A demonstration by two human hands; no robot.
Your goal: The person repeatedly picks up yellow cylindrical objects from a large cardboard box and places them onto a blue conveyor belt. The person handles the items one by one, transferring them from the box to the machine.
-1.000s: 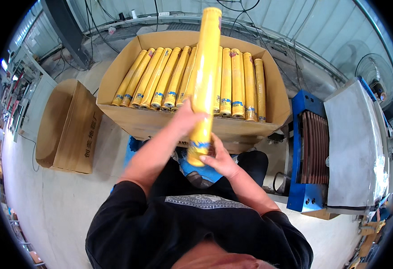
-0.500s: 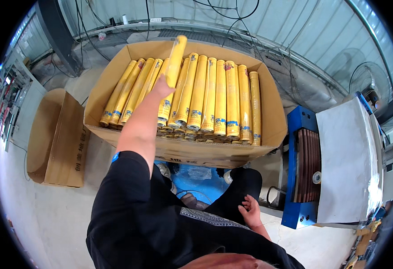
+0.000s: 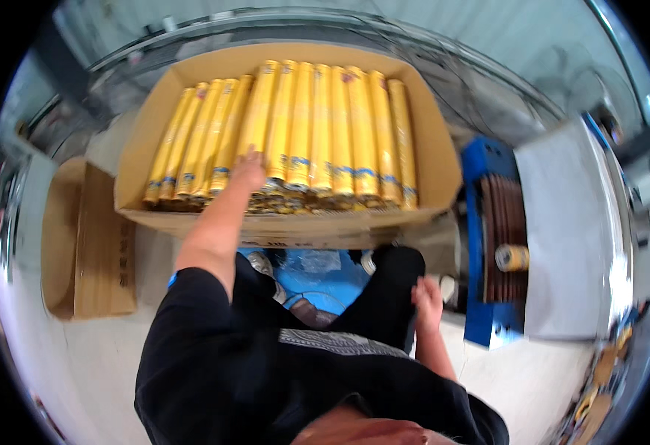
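Observation:
Yellow wrapped tubes (image 3: 321, 126) with blue printing at their near ends lie side by side in a large open cardboard box (image 3: 443, 178) in front of me. My left hand (image 3: 249, 170) rests at the near end of one yellow tube (image 3: 260, 111) left of the box's middle. Its fingers lie stretched along that tube. My right hand (image 3: 428, 298) hangs beside my right knee with loosely bent fingers and nothing seen in it. Lower tubes show as a dark row of ends under the top layer.
To the right stands a blue machine (image 3: 486, 159) with brown pleated bellows (image 3: 504, 222) and a white sheet (image 3: 562, 245). A yellow roll (image 3: 514, 258) sticks out over the bellows. At the left is another cardboard box (image 3: 106, 245). Blue plastic (image 3: 317, 274) lies between my feet.
My left hand has lowered the raised yellow tube into the row in the box. The roll at the bellows now shows more of its length. My right hand is beside the knee.

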